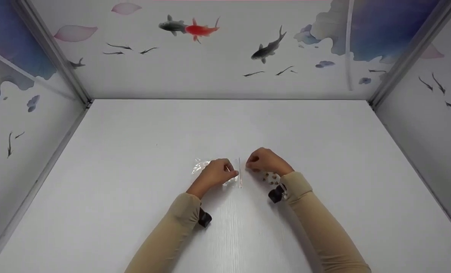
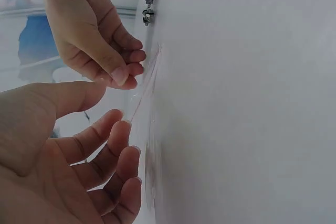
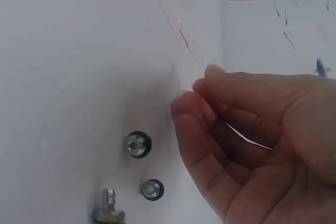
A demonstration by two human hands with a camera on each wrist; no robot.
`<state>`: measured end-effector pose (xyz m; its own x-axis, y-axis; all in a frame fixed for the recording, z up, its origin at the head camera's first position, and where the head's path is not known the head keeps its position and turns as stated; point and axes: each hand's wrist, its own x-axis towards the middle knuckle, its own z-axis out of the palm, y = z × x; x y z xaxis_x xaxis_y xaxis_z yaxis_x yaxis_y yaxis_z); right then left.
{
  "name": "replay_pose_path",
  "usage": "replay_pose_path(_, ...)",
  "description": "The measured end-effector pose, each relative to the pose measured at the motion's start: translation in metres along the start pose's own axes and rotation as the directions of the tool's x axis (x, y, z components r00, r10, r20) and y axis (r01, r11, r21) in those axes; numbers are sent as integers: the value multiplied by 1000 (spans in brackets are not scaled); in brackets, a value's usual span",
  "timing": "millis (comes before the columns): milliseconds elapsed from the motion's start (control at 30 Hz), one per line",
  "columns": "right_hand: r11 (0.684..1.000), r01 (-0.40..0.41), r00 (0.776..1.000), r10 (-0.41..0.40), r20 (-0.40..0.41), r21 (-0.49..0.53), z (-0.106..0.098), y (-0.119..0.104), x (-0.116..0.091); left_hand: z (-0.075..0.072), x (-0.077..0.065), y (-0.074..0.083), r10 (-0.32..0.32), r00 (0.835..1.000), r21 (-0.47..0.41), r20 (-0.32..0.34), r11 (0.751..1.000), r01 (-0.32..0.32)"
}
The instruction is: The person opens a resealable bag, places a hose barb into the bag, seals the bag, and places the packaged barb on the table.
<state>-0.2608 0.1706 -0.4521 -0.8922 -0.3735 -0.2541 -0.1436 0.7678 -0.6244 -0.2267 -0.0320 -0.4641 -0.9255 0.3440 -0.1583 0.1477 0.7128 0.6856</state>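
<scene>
A clear plastic zip bag point(image 1: 199, 165) with a thin red line near its mouth lies on the white table. My left hand point(image 1: 218, 172) hovers over the bag, thumb and fingers apart; in the left wrist view its fingertips are right at the bag's edge point(image 2: 152, 129). Just right of the mouth is my right hand point(image 1: 265, 161). Its thumb and fingers are curled together in the right wrist view, and nothing shows between them. Beside that hand several small metal fasteners point(image 1: 274, 177) are grouped; one fastener point(image 3: 138, 144) has a dark ring round a shiny centre.
The white table point(image 1: 142, 125) is enclosed by side walls and a back wall point(image 1: 225, 76) printed with fish and petals. Black wrist cameras point(image 1: 205, 218) sit below both cuffs, the right camera point(image 1: 276, 194) close to the fasteners.
</scene>
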Motion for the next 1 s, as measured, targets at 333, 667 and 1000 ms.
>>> replay_pose_path(333,998,-35,999,33,24,55,4,-3,12,8,8,-3,-31,999,-92,29,995,34)
replay_pose_path(667,998,-47,999,46,23,46,8,-4,17,11,10,-11,-65,997,-165,27,984,69)
replay_pose_path(1000,996,-57,998,56,18,75,11,-7,20,13,9,-11,-64,998,-126,13,990,65)
